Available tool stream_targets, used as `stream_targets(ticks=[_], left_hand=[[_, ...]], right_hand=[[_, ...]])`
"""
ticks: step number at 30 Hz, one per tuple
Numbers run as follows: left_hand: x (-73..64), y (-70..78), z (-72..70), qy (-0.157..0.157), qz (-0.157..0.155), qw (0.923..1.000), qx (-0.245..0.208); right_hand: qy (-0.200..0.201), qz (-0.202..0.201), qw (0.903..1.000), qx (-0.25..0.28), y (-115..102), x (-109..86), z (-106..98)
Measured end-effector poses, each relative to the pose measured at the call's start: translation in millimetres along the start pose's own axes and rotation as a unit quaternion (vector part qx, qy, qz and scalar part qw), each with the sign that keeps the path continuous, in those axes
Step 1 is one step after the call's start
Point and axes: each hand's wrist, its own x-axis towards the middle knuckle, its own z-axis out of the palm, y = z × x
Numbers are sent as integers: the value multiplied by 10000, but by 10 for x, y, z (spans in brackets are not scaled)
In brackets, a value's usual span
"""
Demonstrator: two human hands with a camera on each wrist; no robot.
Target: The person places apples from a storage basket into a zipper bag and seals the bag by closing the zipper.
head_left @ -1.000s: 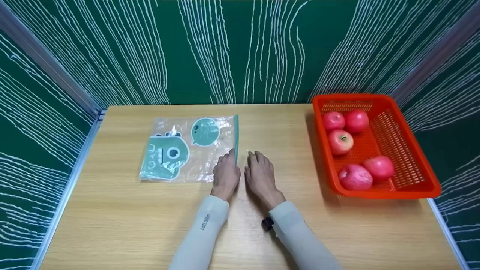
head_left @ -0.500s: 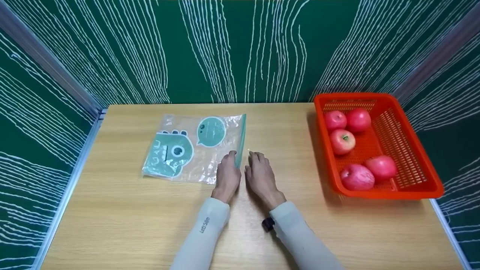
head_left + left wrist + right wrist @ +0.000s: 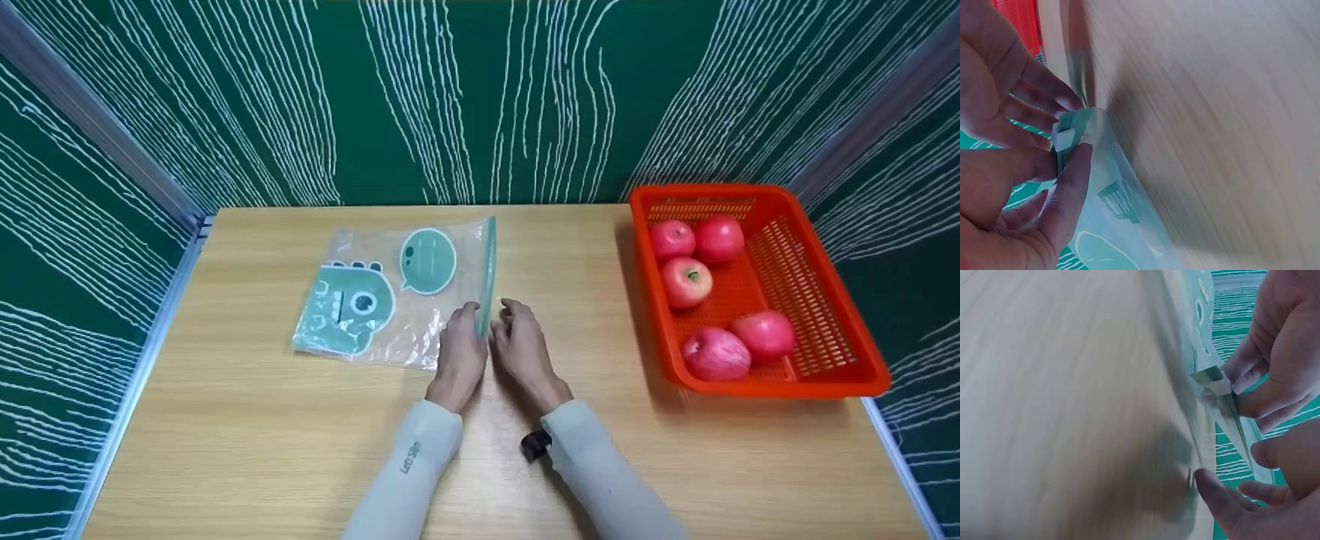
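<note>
A clear zip bag point(image 3: 416, 326) with green cartoon prints lies left of centre on the table, its green zip edge lifted towards the right. My left hand point(image 3: 459, 356) pinches that edge near the front corner between thumb and finger. In the left wrist view, a small white slider point(image 3: 1064, 139) sits on the zip beside the pinch. My right hand point(image 3: 523, 352) is just right of the edge, fingers loosely bent and spread. In the right wrist view its fingertips point(image 3: 1206, 478) are close to the bag, holding nothing; whether the thumb touches the zip I cannot tell.
An orange-red plastic basket point(image 3: 825, 386) stands at the right of the wooden table point(image 3: 247, 450), with several red apples point(image 3: 718, 238) inside. Green panels with white lines point(image 3: 390, 90) rise behind and at both sides.
The bag has shifted right and its zip edge has risen, pulled by my left hand. My right hand has stayed nearly in place, its fingers curling slightly towards the edge.
</note>
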Motion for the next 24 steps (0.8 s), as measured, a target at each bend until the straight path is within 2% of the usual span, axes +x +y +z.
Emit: stream_targets(ticks=[7, 13, 17, 24], left_hand=[[-25, 46, -6, -32, 39, 10000, -5], [-51, 83, -17, -92, 28, 9999, -53], [-51, 92, -17, -137, -37, 9998, -120], [-27, 77, -34, -17, 23, 9999, -151]], right_hand=[[-183, 565, 9950, 799, -43, 67, -4], [-33, 785, 9902, 1152, -41, 90, -21], [87, 681, 9920, 1056, -21, 94, -13], [266, 194, 9976, 614, 13, 63, 10]])
